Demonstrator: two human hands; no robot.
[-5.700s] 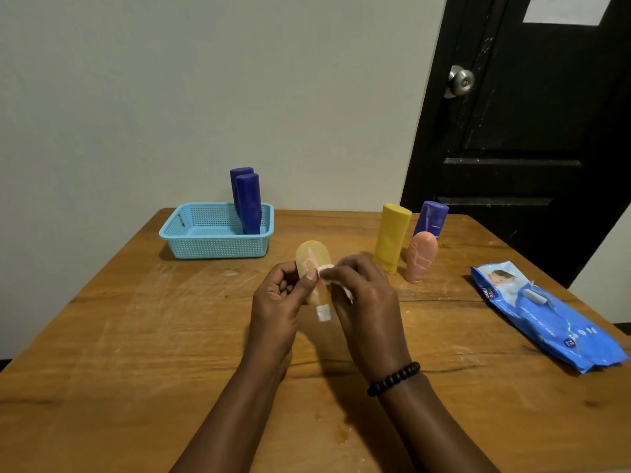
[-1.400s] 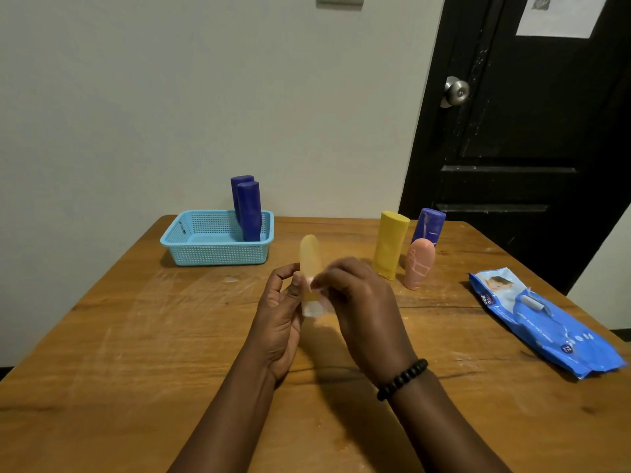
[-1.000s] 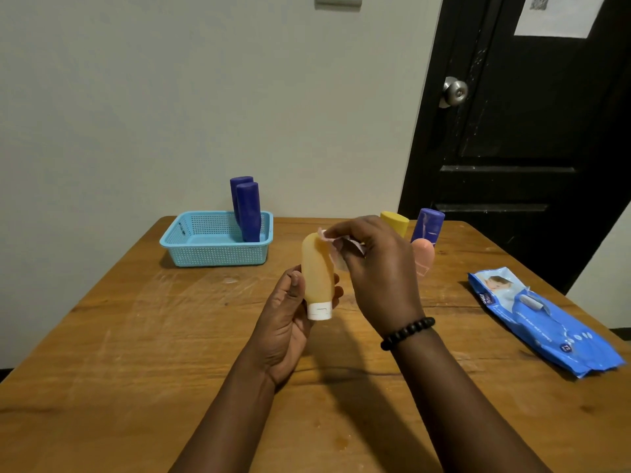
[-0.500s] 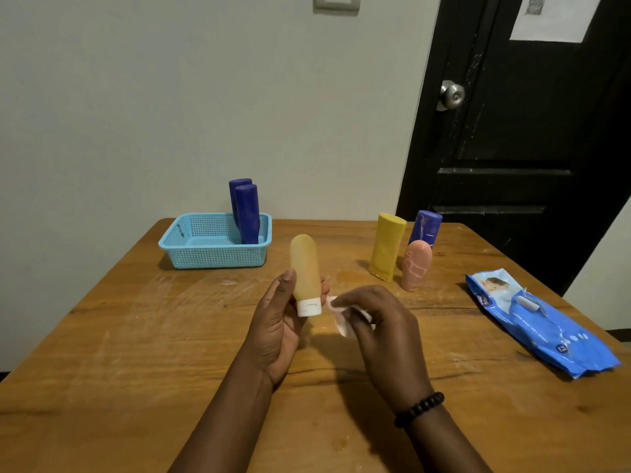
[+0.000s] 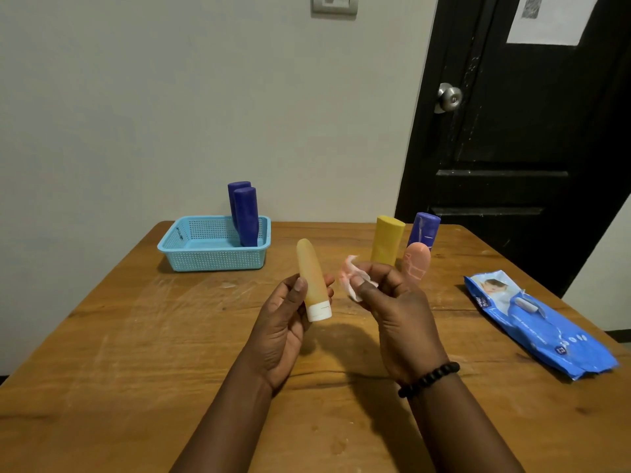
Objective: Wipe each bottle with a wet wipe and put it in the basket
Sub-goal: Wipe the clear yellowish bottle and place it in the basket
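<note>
— One view only is given, the head view. How is the amber bottle [image 5: 312,279] judged to handle?

— It is judged light and a little soft, a squeeze tube with a rounded end up and a white cap [image 5: 319,310] down. It is gripped low on its body, just above the cap, by the left hand [image 5: 285,331], thumb on the near side and fingers curled behind, and held upright above the table [image 5: 136,336]. A smooth wall freshly wiped may be slippery (a guess, not a thing seen), so a hold around the middle is advised for the carry.

— And the other hand?

— A crumpled wet wipe [image 5: 353,279] is pinched between the thumb and fingers of the right hand [image 5: 397,312], just beside the bottle and apart from it.

— Where is it to be put?

— In the blue basket [image 5: 191,245], at the table's far left, where two dark blue bottles [image 5: 245,216] are already stood. A yellow bottle [image 5: 387,242], a purple bottle [image 5: 423,230] and a pink bottle [image 5: 416,266] are left waiting behind the right hand.

— Can any writing be read?

— None for certain. Small print is seen on the blue wipes pack [image 5: 539,326] at the right, too blurred to be read. No label is made out on the amber bottle.
</note>
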